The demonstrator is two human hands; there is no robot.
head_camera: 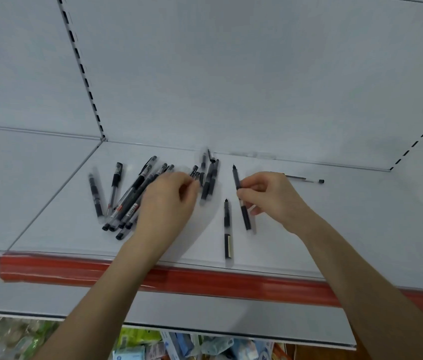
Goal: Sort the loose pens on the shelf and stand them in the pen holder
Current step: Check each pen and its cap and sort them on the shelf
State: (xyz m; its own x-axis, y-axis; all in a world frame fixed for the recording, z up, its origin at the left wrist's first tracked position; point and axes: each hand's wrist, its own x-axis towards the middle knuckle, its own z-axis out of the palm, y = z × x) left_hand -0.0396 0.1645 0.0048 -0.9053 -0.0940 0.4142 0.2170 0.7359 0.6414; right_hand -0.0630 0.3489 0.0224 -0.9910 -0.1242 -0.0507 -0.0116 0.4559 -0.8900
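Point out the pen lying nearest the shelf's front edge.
The lone black pen with the pale band, between the left hand and right hand; all other pens lie farther back.

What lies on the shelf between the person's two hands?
In the head view, a bunch of black pens lies between the left hand and the right hand, which pinches a dark pen; a single black pen lies nearer the shelf front.

1. We see two bare hands, the left hand point(169, 201) and the right hand point(272, 198).
2. The left forearm point(106, 276) and the right forearm point(361, 276) are uncovered down to the frame's lower edge.
3. The left hand is blurred, so we cannot make out its finer detail.
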